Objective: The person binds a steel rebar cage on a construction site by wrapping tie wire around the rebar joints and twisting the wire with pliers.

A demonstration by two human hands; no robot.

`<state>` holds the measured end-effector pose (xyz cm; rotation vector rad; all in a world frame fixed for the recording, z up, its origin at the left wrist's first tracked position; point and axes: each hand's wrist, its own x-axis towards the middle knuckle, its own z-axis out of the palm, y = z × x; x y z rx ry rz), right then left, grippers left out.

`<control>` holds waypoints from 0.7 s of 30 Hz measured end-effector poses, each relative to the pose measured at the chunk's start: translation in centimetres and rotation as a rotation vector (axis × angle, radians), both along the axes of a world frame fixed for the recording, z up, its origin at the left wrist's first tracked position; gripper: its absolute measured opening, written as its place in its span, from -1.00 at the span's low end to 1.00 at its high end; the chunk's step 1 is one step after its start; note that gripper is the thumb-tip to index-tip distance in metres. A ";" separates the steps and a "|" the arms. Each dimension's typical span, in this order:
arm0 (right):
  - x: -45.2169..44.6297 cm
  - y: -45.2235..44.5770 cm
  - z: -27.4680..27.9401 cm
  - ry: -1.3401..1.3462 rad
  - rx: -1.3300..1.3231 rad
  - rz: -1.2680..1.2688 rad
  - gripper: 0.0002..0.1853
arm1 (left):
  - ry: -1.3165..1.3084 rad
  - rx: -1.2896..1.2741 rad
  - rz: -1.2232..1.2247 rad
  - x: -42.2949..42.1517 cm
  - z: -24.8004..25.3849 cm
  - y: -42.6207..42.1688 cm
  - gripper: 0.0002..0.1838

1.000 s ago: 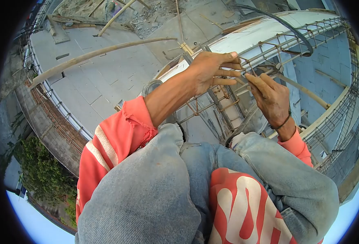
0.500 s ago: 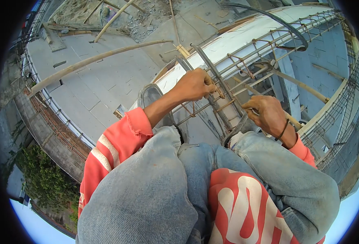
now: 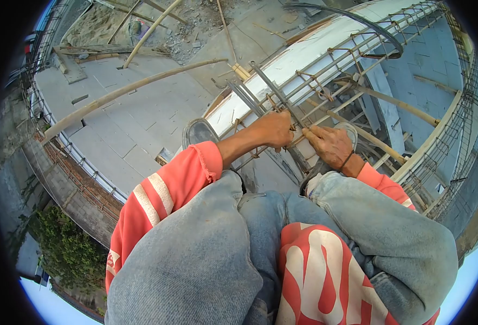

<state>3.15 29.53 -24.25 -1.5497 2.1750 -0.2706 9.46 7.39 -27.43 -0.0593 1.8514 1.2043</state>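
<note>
My left hand [image 3: 274, 130] is closed at the rebar cage [image 3: 279, 95] between my feet. Its fingertips are pinched together, and whatever they hold is hidden. Close by on the right, my right hand [image 3: 332, 147] is also closed, with thumb and forefinger pointing at the same bars. Any small thing in that grip is too fine to make out. Steel bars with thin cross ties run beneath both hands. My shoe [image 3: 201, 134] rests left of the cage, and the other shoe is partly behind my right hand.
A white curved beam form [image 3: 304, 51] and more tied rebar [image 3: 353, 54] extend to the upper right. A bent bundle of dark rods [image 3: 380, 33] lies across them. Bamboo poles [image 3: 136, 92] cross the grey deck [image 3: 125, 127]. Openings with struts drop away at right.
My right hand has moved left, up to the bars beside my left hand. My left hand has shifted slightly down, its wrist turned. The camera view has moved a little.
</note>
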 end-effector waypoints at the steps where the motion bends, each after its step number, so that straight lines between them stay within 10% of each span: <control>1: 0.1 0.2 -0.1 0.033 -0.053 0.011 -0.66 | -0.042 -0.004 0.008 -0.4 0.0 0.2 -0.52; 6: 0.5 0.4 -0.4 0.043 -0.042 -0.011 -0.66 | -0.022 -0.075 0.041 -0.4 -2.0 1.1 -0.60; 14: 0.7 -2.7 1.6 -0.073 0.201 -0.209 -0.88 | -0.627 0.284 0.804 -0.5 0.0 2.2 -0.77; 21: 1.0 -1.7 0.1 -0.226 0.140 -0.474 -0.90 | -0.442 0.212 0.681 0.6 0.8 1.7 -0.74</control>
